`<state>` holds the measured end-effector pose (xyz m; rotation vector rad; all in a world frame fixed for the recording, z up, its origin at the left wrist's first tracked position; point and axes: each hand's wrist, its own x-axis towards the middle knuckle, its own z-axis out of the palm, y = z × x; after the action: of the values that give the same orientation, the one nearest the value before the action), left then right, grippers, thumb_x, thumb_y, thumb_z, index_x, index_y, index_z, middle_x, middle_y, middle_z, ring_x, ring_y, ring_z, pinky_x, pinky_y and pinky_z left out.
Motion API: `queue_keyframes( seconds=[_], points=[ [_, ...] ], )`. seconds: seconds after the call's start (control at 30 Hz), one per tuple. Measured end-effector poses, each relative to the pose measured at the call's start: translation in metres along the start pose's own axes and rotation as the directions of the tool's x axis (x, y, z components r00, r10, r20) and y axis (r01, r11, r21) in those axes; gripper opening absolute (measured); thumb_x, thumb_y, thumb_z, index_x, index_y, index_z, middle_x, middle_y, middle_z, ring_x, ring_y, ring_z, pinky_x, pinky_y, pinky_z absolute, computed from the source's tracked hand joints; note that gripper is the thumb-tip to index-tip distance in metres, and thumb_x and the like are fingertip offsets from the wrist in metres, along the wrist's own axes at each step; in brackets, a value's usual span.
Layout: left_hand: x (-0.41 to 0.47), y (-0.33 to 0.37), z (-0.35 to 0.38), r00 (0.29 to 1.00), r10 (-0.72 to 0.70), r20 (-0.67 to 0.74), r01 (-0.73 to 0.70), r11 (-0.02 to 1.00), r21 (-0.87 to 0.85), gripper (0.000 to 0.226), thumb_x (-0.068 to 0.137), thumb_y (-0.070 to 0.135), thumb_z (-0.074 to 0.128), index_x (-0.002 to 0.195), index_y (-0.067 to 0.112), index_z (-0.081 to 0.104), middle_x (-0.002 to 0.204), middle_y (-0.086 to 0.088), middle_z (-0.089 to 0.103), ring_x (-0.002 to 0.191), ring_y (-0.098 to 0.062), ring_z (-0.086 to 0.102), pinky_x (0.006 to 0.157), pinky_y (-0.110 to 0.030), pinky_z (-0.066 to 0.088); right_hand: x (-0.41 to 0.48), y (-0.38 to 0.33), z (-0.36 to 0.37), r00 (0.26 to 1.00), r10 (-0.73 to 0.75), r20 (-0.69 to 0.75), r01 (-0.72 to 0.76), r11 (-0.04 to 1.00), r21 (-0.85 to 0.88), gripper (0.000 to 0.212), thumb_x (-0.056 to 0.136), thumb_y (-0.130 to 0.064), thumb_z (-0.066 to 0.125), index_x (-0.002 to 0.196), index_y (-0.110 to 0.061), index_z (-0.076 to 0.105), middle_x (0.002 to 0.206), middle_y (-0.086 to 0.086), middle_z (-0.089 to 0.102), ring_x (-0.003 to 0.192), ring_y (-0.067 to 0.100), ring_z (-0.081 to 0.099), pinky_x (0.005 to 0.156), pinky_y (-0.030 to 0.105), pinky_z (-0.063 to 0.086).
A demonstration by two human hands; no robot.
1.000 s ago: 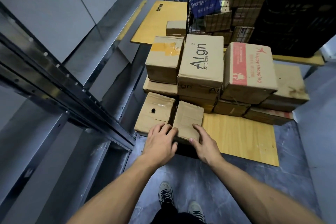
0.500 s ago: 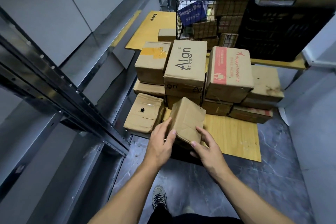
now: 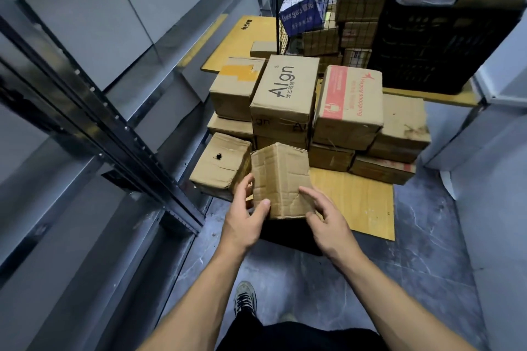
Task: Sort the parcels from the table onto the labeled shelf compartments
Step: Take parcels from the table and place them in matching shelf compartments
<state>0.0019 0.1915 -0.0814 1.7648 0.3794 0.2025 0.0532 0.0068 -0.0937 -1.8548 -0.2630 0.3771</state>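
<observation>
The small creased box (image 3: 279,179), lying flat on the wooden board (image 3: 353,202) a second ago, has come up off it. It now stands tipped on end between the two hands, its crumpled plain face turned toward the person.

The left hand (image 3: 245,216) grips its near left corner, thumb on the face and fingers curled behind the edge. The right hand (image 3: 325,216) clasps the near right corner, forefinger laid along the face. The box sits just above and beyond both hands, over the board's near edge.

Just left of it lies a flat box with a black mark (image 3: 222,159). Behind, the stack is topped by a carton printed "Algn" (image 3: 285,88) with small Chinese characters beneath, and to its right one with a red panel reading "Happy shopping" (image 3: 350,102). Farther back, a wire basket (image 3: 313,17) holds a blue carton (image 3: 299,16) whose white lettering I can't make out. A metal shelf frame (image 3: 114,128) runs along the left.
</observation>
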Motion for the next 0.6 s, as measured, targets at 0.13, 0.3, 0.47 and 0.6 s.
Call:
queue_keyframes(
  seconds=[0.13,0.3,0.47,0.6],
  points=[
    [-0.012,0.0,0.005,0.998,0.033,-0.049,-0.03,0.997,0.066,0.079,0.079,0.033,0.068,0.147,0.033,0.03,0.126,0.022,0.052,0.106,0.011,0.055,0.084,-0.007,0.044,-0.004,-0.016,0.001,0.999,0.013,0.043,-0.019,0.989,0.149,0.031,0.092,-0.036,0.063,0.121,-0.047,0.061,0.138,-0.012,0.056,0.129,0.004,0.051,0.101,0.018,0.041],
    [-0.024,0.012,0.005,0.997,0.06,-0.049,-0.058,0.997,0.045,0.047,0.087,0.037,0.057,0.133,0.039,0.051,0.126,0.013,0.054,0.109,0.002,0.057,0.094,-0.019,0.046,-0.008,-0.012,0.003,0.995,0.069,0.076,-0.09,0.948,0.306,0.051,0.085,-0.04,0.075,0.128,-0.05,0.048,0.12,-0.006,0.069,0.109,0.009,0.068,0.097,0.039,0.055],
    [-0.028,0.012,0.006,0.989,0.083,-0.125,-0.061,0.983,0.175,0.037,0.096,0.024,0.059,0.126,0.044,0.051,0.126,0.01,0.049,0.114,-0.006,0.054,0.092,-0.016,0.044,-0.009,-0.005,-0.001,0.993,0.087,0.081,-0.116,0.843,0.525,0.056,0.084,-0.03,0.077,0.134,-0.032,0.051,0.119,0.007,0.072,0.113,0.027,0.068,0.102,0.055,0.05],
    [-0.036,0.006,0.003,0.986,0.0,-0.168,0.02,0.993,0.117,0.051,0.091,0.031,0.064,0.137,0.041,0.044,0.131,0.012,0.048,0.116,-0.002,0.051,0.092,-0.023,0.045,-0.009,-0.007,-0.002,0.984,0.069,0.164,-0.155,0.788,0.595,0.068,0.073,-0.039,0.08,0.134,-0.033,0.049,0.119,0.012,0.072,0.111,0.03,0.069,0.099,0.055,0.051]
  ],
)
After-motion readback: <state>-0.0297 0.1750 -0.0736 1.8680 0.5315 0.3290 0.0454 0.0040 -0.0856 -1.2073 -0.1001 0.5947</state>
